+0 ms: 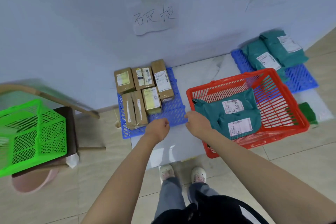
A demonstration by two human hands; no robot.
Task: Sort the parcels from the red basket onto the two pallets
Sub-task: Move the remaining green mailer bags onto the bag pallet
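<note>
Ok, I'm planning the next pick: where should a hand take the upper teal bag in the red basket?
Judging by its pose, grip the teal bag at its bunched left end, coming from above over the red basket rim; it lies flat, label up, atop another bag, nearest the right hand.

tiled floor: two blue pallets, red basket.

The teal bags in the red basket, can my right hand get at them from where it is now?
Probably yes. The right hand hovers at the red basket's near-left rim, the top teal bag lies uncovered just beyond it, and the basket is open-topped.
</note>
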